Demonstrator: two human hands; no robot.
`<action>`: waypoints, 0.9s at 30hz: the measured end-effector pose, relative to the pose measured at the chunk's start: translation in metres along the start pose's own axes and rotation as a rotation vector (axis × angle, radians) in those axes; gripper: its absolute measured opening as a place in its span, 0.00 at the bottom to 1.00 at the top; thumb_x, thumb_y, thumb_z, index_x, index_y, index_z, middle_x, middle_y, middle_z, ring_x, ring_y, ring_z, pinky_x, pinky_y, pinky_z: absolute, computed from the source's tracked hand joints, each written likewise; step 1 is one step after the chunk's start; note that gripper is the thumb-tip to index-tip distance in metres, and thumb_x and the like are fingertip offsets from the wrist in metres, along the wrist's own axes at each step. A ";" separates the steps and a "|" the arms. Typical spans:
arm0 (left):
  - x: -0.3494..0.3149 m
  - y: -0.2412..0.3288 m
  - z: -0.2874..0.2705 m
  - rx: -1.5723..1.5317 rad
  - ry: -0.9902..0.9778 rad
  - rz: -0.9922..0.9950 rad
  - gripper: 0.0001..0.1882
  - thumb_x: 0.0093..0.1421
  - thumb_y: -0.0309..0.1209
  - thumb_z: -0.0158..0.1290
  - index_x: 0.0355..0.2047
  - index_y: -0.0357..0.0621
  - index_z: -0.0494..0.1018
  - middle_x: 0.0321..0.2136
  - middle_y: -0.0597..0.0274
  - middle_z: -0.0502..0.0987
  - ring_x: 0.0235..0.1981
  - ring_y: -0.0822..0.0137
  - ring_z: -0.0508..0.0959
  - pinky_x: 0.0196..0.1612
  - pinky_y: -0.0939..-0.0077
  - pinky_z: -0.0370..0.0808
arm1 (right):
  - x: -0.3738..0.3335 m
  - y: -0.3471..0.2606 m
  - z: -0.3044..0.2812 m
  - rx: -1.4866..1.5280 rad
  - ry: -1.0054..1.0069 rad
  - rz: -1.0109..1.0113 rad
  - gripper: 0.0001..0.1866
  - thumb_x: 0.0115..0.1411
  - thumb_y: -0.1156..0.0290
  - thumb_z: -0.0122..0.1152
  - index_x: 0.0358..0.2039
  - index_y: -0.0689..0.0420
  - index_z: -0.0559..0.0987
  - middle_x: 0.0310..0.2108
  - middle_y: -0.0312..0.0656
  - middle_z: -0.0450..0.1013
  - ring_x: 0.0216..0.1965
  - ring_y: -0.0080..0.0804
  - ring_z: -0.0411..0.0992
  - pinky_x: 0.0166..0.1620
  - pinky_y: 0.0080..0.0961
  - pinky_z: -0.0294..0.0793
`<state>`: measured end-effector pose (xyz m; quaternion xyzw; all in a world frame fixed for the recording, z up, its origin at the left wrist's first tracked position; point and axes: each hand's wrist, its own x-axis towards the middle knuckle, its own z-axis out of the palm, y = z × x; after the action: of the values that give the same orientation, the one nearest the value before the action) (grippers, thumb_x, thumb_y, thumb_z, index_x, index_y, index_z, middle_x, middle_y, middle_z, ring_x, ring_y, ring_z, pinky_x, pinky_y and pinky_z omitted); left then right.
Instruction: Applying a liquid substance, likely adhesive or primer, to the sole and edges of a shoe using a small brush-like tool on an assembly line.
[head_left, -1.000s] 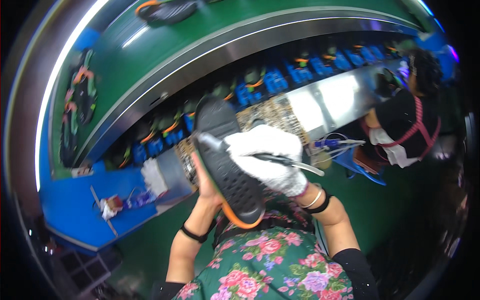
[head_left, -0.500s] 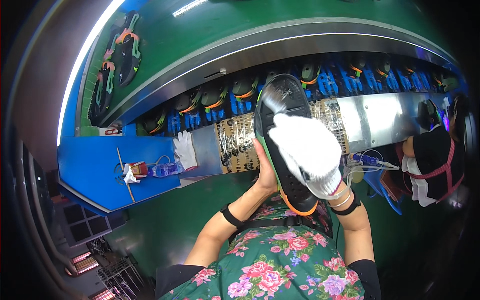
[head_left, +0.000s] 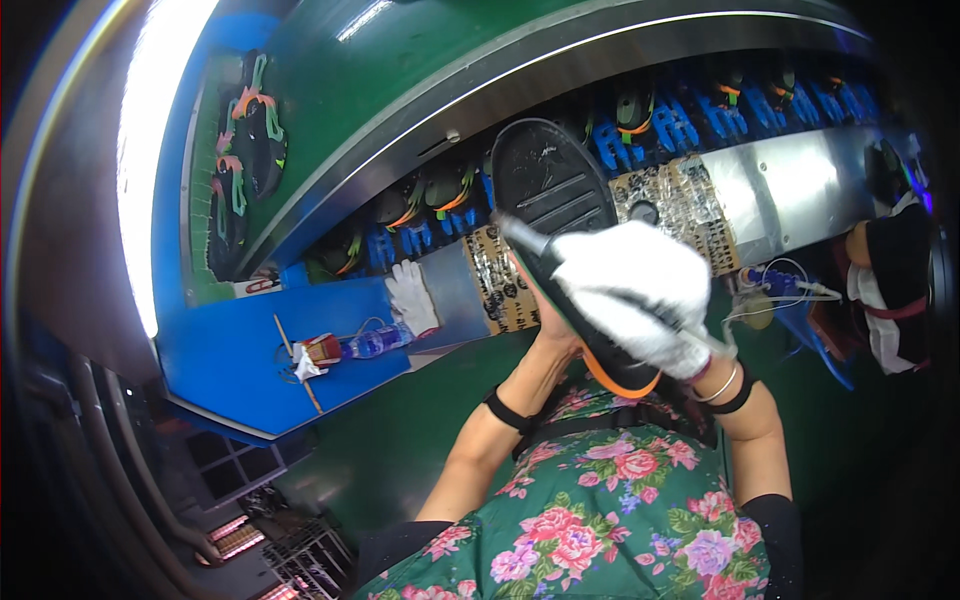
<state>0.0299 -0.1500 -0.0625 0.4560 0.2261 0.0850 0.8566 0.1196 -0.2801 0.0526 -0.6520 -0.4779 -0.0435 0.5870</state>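
Note:
A black shoe sole (head_left: 560, 180) with a ridged upper face, a green side and an orange near end is held tilted over the bench. My bare left hand (head_left: 556, 318) grips it from its left side, and most of those fingers are hidden beneath it. In a white knit glove, my right hand (head_left: 640, 290) is closed around a slim grey brush-like tool (head_left: 527, 236). The tool's pale tip sits at the sole's left edge. Glare and the glove hide the tool's rear part.
Behind the sole, sandals on blue forms (head_left: 670, 125) stand in a row below a metal-edged green belt (head_left: 330, 130). A blue table (head_left: 240, 340) at left bears a white glove (head_left: 411, 298) and a bottle (head_left: 372, 342). Another person (head_left: 895, 270) is at far right.
The tool has gone from the sole's upper face to its left edge, my right hand turning with it. The whole view has tilted and shifted; my left hand keeps its hold.

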 end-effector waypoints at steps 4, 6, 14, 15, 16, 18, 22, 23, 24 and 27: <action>0.005 0.002 0.003 -0.117 0.010 0.006 0.57 0.59 0.83 0.27 0.64 0.44 0.67 0.55 0.53 0.78 0.55 0.55 0.79 0.62 0.56 0.74 | -0.004 0.009 -0.003 -0.092 0.044 -0.006 0.17 0.55 0.75 0.69 0.46 0.53 0.87 0.46 0.44 0.83 0.44 0.40 0.82 0.46 0.33 0.80; 0.005 0.001 0.001 -0.128 -0.010 -0.014 0.58 0.58 0.83 0.27 0.64 0.44 0.67 0.55 0.53 0.78 0.55 0.55 0.79 0.62 0.56 0.75 | -0.009 0.009 0.009 -0.137 -0.030 -0.042 0.17 0.55 0.75 0.68 0.47 0.53 0.87 0.47 0.43 0.83 0.44 0.40 0.81 0.47 0.34 0.80; 0.008 0.000 -0.009 -0.197 -0.047 -0.071 0.59 0.57 0.84 0.28 0.63 0.43 0.68 0.54 0.52 0.78 0.54 0.54 0.79 0.61 0.56 0.76 | -0.016 0.021 -0.005 -0.124 -0.029 -0.056 0.17 0.57 0.72 0.67 0.49 0.57 0.86 0.50 0.45 0.82 0.48 0.42 0.81 0.50 0.36 0.80; 0.008 0.001 -0.012 -0.214 -0.051 -0.082 0.59 0.57 0.84 0.28 0.63 0.43 0.68 0.54 0.52 0.78 0.54 0.54 0.79 0.61 0.56 0.76 | -0.021 0.018 0.006 -0.070 -0.058 -0.025 0.19 0.58 0.71 0.66 0.51 0.56 0.84 0.52 0.45 0.81 0.50 0.42 0.80 0.50 0.36 0.80; 0.008 0.002 -0.013 -0.224 -0.051 -0.095 0.59 0.57 0.84 0.28 0.63 0.43 0.68 0.54 0.52 0.78 0.54 0.54 0.79 0.61 0.55 0.76 | -0.024 0.019 0.012 -0.165 -0.076 -0.121 0.16 0.58 0.71 0.67 0.48 0.55 0.85 0.48 0.43 0.82 0.46 0.42 0.81 0.49 0.36 0.81; 0.007 0.004 -0.020 -0.254 -0.048 -0.116 0.59 0.57 0.84 0.28 0.63 0.42 0.68 0.54 0.51 0.78 0.54 0.54 0.80 0.60 0.55 0.76 | -0.023 0.018 0.006 0.051 -0.128 -0.091 0.17 0.55 0.74 0.69 0.47 0.54 0.87 0.47 0.43 0.83 0.45 0.44 0.82 0.49 0.37 0.80; 0.012 0.006 -0.024 -0.335 -0.033 -0.177 0.60 0.56 0.84 0.28 0.63 0.42 0.68 0.53 0.51 0.78 0.53 0.53 0.80 0.60 0.55 0.77 | -0.024 0.026 -0.005 -0.003 -0.042 -0.061 0.15 0.58 0.74 0.67 0.47 0.54 0.87 0.47 0.44 0.84 0.46 0.43 0.82 0.49 0.37 0.81; 0.009 0.007 -0.023 -0.387 -0.034 -0.228 0.61 0.54 0.86 0.29 0.62 0.41 0.68 0.52 0.49 0.78 0.53 0.52 0.80 0.59 0.55 0.77 | -0.028 0.022 -0.001 -0.068 -0.083 -0.071 0.15 0.59 0.74 0.66 0.47 0.55 0.87 0.48 0.44 0.83 0.46 0.43 0.82 0.50 0.37 0.81; 0.009 0.011 -0.017 -0.438 -0.035 -0.275 0.63 0.52 0.87 0.29 0.61 0.40 0.69 0.51 0.47 0.78 0.52 0.51 0.80 0.58 0.54 0.78 | -0.032 0.019 0.003 -0.130 -0.125 -0.085 0.15 0.60 0.75 0.65 0.48 0.56 0.86 0.48 0.45 0.83 0.47 0.43 0.82 0.50 0.36 0.81; 0.012 0.006 -0.019 -0.502 -0.478 -0.173 0.58 0.52 0.83 0.40 0.56 0.36 0.69 0.46 0.47 0.78 0.47 0.55 0.81 0.52 0.56 0.80 | -0.051 0.020 0.014 0.078 -0.188 -0.029 0.17 0.57 0.75 0.69 0.49 0.55 0.86 0.49 0.44 0.83 0.48 0.39 0.82 0.53 0.33 0.80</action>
<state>0.0323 -0.1283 -0.0699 0.2174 0.0293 -0.0439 0.9747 0.0984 -0.2952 0.0018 -0.6231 -0.5416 0.0282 0.5636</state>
